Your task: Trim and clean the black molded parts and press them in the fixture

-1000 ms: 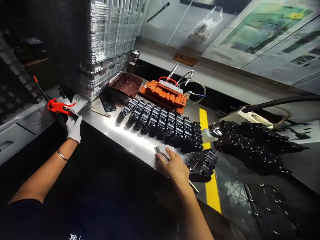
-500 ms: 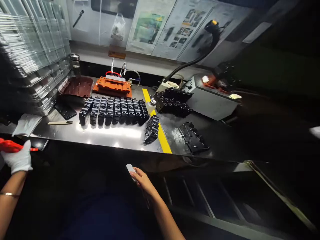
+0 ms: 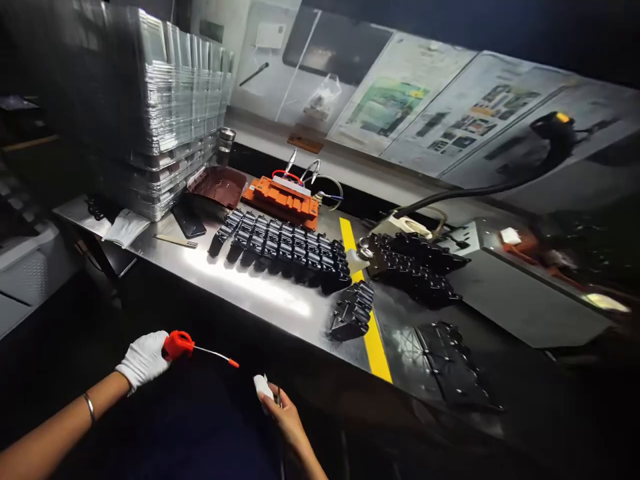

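My left hand, in a white glove, is closed around a red air blow gun. The gun's thin metal nozzle ends in a red tip and points right, towards my other hand. My bare right hand pinches a small white piece, perhaps folded cloth; a thin metallic object shows faintly by its fingers. Both hands are in front of the table's near edge. On the metal table stands a row of black ribbed plastic parts. One more black part stands apart beside the yellow tape.
More black parts and a flat black part lie right of the yellow tape. An orange fixture with hoses sits behind the row. Stacked clear trays rise at left, near a phone. A grey box stands right.
My left hand has come in from the far left with the red blow gun, closer to my right hand. The view has swung left, so the table appears further right.
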Available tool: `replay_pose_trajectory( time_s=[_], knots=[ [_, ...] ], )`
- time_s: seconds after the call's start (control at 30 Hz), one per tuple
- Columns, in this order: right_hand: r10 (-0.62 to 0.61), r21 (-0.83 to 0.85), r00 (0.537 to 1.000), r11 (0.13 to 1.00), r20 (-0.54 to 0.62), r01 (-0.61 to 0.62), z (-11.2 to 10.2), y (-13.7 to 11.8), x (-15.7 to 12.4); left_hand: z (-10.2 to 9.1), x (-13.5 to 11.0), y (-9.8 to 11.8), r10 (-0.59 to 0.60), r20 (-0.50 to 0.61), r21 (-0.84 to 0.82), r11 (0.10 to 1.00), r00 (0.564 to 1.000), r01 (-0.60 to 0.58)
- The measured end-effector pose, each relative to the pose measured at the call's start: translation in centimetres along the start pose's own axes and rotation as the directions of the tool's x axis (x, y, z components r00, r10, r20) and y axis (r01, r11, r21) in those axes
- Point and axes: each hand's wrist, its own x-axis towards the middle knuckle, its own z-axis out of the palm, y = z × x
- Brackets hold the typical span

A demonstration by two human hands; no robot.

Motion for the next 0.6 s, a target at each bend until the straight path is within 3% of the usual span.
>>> replay_pose_trajectory(
  time_s=[0.07, 0.13, 0.23, 0.27, 0.3, 0.37, 0.43, 0.53, 0.6],
  knots=[
    [-0.205, -0.22, 0.976, 0.951, 0.073, 0.217, 0.6, -3.4, 0.3, -0.9, -0.1, -1.5, -0.228, -0.134, -0.191, 0.961, 0.964, 0.201],
    [-0.361, -0.418, 0.911, 0.809, 0.201, 0.413, 2.7, -8.6, 0.9, -1.5, -0.2, -2.9, -0.436, -0.263, -0.369, 0.87, 0.861, 0.328],
    [-0.557, -0.583, 0.731, 0.463, 0.395, 0.668, 9.2, -17.9, 2.7, -1.6, -0.5, -4.2, -0.544, -0.433, -0.548, 0.792, 0.718, 0.269],
    [-0.584, -0.608, 0.67, 0.344, 0.458, 0.716, 12.0, -20.9, 3.5, -1.4, -0.6, -4.3, -0.558, -0.458, -0.588, 0.774, 0.692, 0.235],
    [-0.575, -0.641, 0.641, 0.243, 0.509, 0.728, 14.9, -23.8, 4.4, -1.0, -0.7, -4.4, -0.573, -0.47, -0.621, 0.755, 0.671, 0.21],
    [-0.56, -0.729, 0.646, 0.107, 0.518, 0.677, 20.2, -28.7, 6.2, -0.2, -1.2, -4.4, -0.597, -0.473, -0.66, 0.728, 0.648, 0.188],
    [-0.564, -0.825, 0.703, 0.067, 0.433, 0.561, 24.0, -32.6, 8.0, 0.6, -1.8, -4.4, -0.615, -0.474, -0.68, 0.71, 0.63, 0.181],
    [-0.609, -0.921, 0.753, 0.093, 0.247, 0.378, 26.5, -35.8, 10.1, 0.8, -2.9, -4.5, -0.649, -0.471, -0.709, 0.681, 0.598, 0.181],
    [-0.646, -0.929, 0.731, 0.088, 0.221, 0.359, 27.1, -36.3, 11.0, 0.3, -3.4, -4.7, -0.69, -0.454, -0.732, 0.649, 0.563, 0.206]
  ],
)
